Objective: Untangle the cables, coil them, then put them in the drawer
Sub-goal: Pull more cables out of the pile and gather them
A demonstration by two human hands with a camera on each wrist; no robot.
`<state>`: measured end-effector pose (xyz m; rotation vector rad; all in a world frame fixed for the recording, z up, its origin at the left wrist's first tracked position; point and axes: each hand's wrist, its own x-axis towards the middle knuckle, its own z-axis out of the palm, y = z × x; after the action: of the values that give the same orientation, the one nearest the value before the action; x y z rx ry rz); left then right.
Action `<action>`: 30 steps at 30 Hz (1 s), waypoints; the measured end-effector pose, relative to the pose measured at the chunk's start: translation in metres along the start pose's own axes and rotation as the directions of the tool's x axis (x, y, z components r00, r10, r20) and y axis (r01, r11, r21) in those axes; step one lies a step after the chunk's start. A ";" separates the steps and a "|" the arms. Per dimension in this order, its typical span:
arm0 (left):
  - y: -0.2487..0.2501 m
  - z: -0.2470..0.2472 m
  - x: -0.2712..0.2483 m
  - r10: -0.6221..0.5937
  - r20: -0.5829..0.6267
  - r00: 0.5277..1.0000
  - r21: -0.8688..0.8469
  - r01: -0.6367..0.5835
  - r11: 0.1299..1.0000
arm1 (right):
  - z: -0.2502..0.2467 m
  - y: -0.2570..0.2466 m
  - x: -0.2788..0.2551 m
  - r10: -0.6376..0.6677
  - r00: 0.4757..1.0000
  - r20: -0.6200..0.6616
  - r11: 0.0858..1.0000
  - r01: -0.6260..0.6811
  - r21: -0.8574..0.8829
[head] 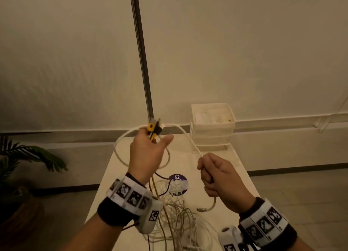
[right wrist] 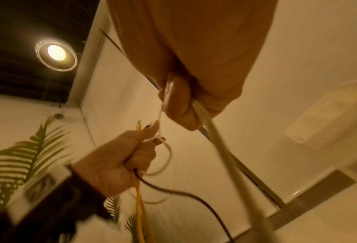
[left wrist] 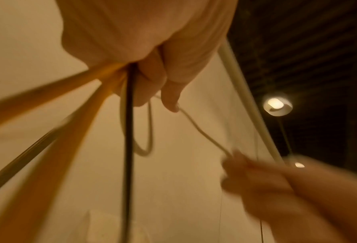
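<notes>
The left hand [head: 146, 152] grips looped white cable [head: 188, 135] above the desk [head: 235, 167]; the right hand [head: 218, 177] fists its limp, light tail, likely best grasped near its plug.

A desk [head: 235, 167] runs from near to far, ending before the wall. At its far right corner stands a drawer unit [head: 212, 126]. A heap of tangled cables [head: 180, 218] lies on the near middle of the desk, with a round sticker [head: 178, 181] just beyond it. A pole [head: 141, 58] rises from the far left edge. Above the desk, the left hand [head: 146, 156] is raised left of the right hand [head: 220, 179], a cable [head: 188, 137] arching between them. A plant [head: 28, 156] stands on the floor, left of the desk.
</notes>
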<state>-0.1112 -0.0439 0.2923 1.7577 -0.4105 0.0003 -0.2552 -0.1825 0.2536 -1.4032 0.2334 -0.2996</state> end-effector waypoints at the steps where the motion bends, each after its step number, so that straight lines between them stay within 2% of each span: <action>1: -0.001 0.003 -0.006 0.026 0.024 0.999 0.133 -0.029 0.991 | 0.003 -0.005 0.004 -0.019 0.999 -0.027 1.000 0.020 0.020; 3: 0.004 0.005 -0.018 0.076 0.133 0.988 0.263 -0.109 0.959 | 0.006 -0.014 0.009 -0.044 0.997 -0.069 0.997 0.048 0.052; 4: 0.005 0.004 -0.020 0.097 0.178 0.979 0.206 -0.134 0.969 | 0.008 -0.018 0.011 -0.052 0.996 -0.066 0.998 0.055 0.043; 5: 0.008 0.002 -0.020 0.108 0.206 0.973 0.070 -0.125 0.990 | 0.009 -0.022 0.013 -0.056 0.997 -0.044 0.998 0.056 0.011; 7: 0.014 -0.003 -0.021 0.072 0.292 0.954 -0.200 -0.012 0.980 | 0.012 -0.028 0.013 -0.038 0.999 0.034 0.996 0.040 -0.076; 8: 0.015 -0.004 -0.022 0.071 0.347 0.935 -0.260 0.023 0.965 | 0.015 -0.031 0.013 -0.023 0.997 0.075 0.995 0.030 -0.099; 9: 0.018 -0.005 -0.025 0.085 0.403 0.911 -0.270 0.029 0.962 | 0.017 -0.034 0.012 -0.009 0.994 0.110 0.995 0.019 -0.095; 12: 0.023 -0.007 -0.033 0.174 0.537 0.825 -0.223 -0.060 0.973 | 0.021 -0.040 0.009 0.029 0.986 0.165 0.998 -0.019 -0.066; 16: 0.015 -0.012 -0.030 0.304 0.500 0.811 -0.147 -0.266 0.953 | 0.019 -0.044 0.007 0.066 0.981 0.184 0.991 -0.043 -0.124; 18: 0.015 -0.012 -0.032 0.339 0.477 0.811 -0.133 -0.315 0.940 | 0.015 -0.048 0.005 0.073 0.981 0.177 0.985 -0.044 -0.164; 20: 0.016 -0.015 -0.032 0.357 0.429 0.830 -0.173 -0.312 0.934 | 0.016 -0.050 0.000 0.086 0.976 0.198 0.981 -0.048 -0.187; 21: 0.017 -0.015 -0.031 0.358 0.424 0.832 -0.171 -0.314 0.934 | 0.017 -0.050 -0.002 0.088 0.972 0.217 0.981 -0.047 -0.188; 24: 0.016 -0.021 -0.024 0.351 0.529 0.772 -0.007 -0.410 0.912 | 0.022 -0.048 -0.006 0.050 0.974 0.219 0.985 -0.012 -0.172; 25: 0.014 -0.024 -0.020 0.351 0.538 0.766 0.054 -0.448 0.893 | 0.020 -0.046 -0.009 0.040 0.977 0.207 0.985 -0.003 -0.175; 28: 0.011 -0.038 -0.015 0.279 0.496 0.822 0.145 -0.395 0.907 | 0.008 -0.032 -0.028 0.050 0.986 0.158 0.960 -0.004 -0.279; 29: 0.009 -0.042 -0.018 0.240 0.523 0.818 0.169 -0.375 0.912 | 0.004 -0.024 -0.038 0.059 0.989 0.139 0.933 -0.005 -0.359; 30: 0.006 -0.044 -0.023 0.198 0.583 0.788 0.213 -0.384 0.899 | 0.003 -0.018 -0.050 0.073 0.989 0.125 0.896 -0.010 -0.443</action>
<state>-0.1243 0.0031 0.3033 1.9826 -1.1700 -0.2341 -0.3023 -0.1654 0.2709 -1.8603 0.2247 -0.1124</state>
